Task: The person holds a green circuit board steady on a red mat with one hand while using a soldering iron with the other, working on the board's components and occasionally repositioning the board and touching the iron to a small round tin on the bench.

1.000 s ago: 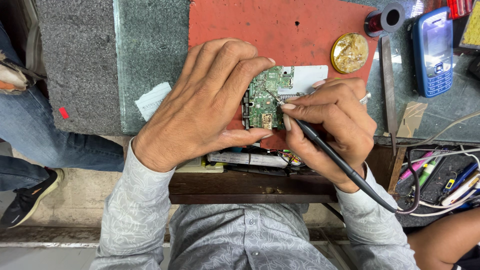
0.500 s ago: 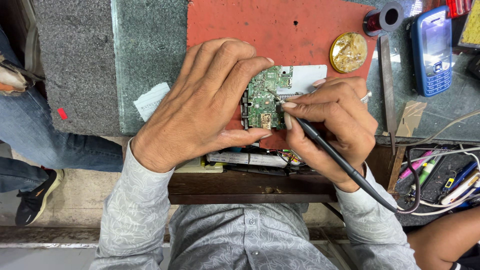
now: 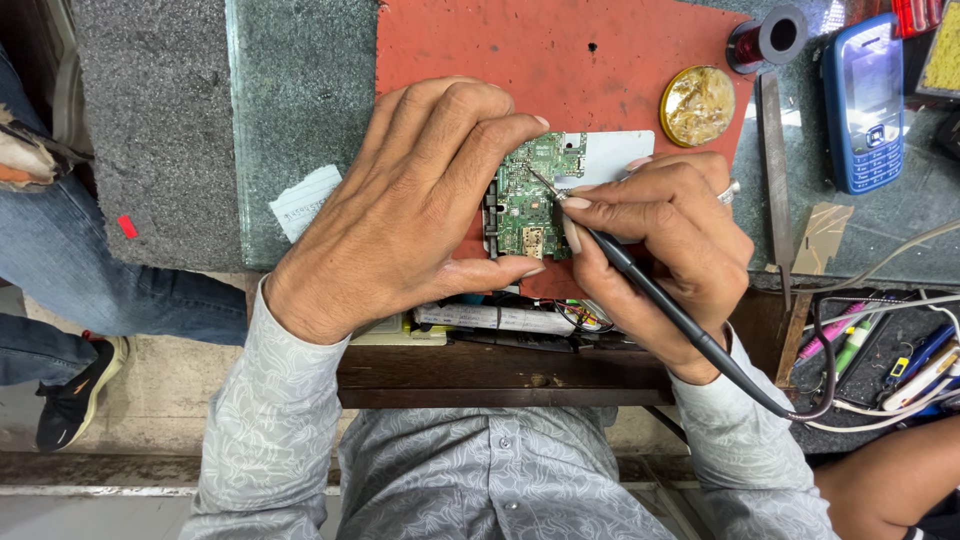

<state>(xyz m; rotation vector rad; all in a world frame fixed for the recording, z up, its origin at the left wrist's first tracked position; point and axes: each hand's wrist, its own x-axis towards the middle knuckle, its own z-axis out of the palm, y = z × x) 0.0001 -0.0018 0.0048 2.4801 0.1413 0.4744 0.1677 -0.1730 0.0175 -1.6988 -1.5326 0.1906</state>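
A person seated at a grey stone counter [image 3: 300, 120] works on a small green circuit board [image 3: 528, 205], seen from above. The left hand [image 3: 410, 205] arches over the board's near edge, its grip clamped on the board, with fingertips on the far edge and thumb on the near one, pinning it flat on a worn red rubber mat [image 3: 560, 60]. The right hand [image 3: 665, 240] has its grip closed pen-fashion around a slim black soldering iron [image 3: 640, 285], whose thin metal tip touches the middle of the board, just beyond the left fingertips. The iron's black cable [image 3: 790, 410] trails back past the right wrist towards the person.

Beyond the right grip, on the mat's far corner, sits a round tin of amber flux [image 3: 697, 104]; further out stand a dark spool of fine wire [image 3: 765, 40] and a blue keypad mobile phone [image 3: 865, 100]. A white slip of paper [image 3: 305, 203] lies outside the left wrist.

The work appears to be midway: the board is held steady with the tip engaged on one spot, and no fresh solder or loose part can be made out, so the joint seems unfinished. Whether other points remain cannot be told.
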